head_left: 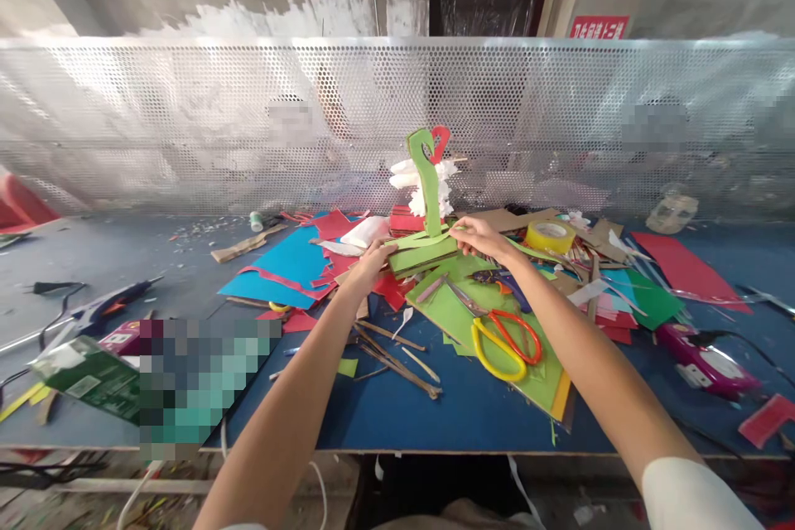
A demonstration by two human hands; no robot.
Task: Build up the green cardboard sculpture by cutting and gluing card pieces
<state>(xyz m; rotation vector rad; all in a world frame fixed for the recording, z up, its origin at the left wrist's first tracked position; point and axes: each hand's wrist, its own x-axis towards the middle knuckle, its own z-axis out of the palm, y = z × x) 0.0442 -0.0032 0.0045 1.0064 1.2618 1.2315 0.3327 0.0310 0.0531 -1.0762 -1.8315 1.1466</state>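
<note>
In front of me a green craft piece stands upright, with a curved green neck (427, 182) like a swan's and a red curl (440, 142) at its top. White ruffled pieces (428, 197) sit behind the neck. Its foot meets a flat green base (422, 258). A thin light-green paper strip (426, 241) runs along the top of this base. My left hand (375, 255) pinches the strip's left end. At the right end my right hand (477, 236) grips the strip with bent fingers, close beside the neck's foot.
Scissors (506, 339) with yellow and red handles lie on green sheets (460, 290) between my forearms. Yellow tape (550, 237) sits right, thin sticks (397, 360) nearer me. A blue sheet (286, 265) and glue gun (108, 302) lie left. A perforated metal screen (217, 124) stands behind.
</note>
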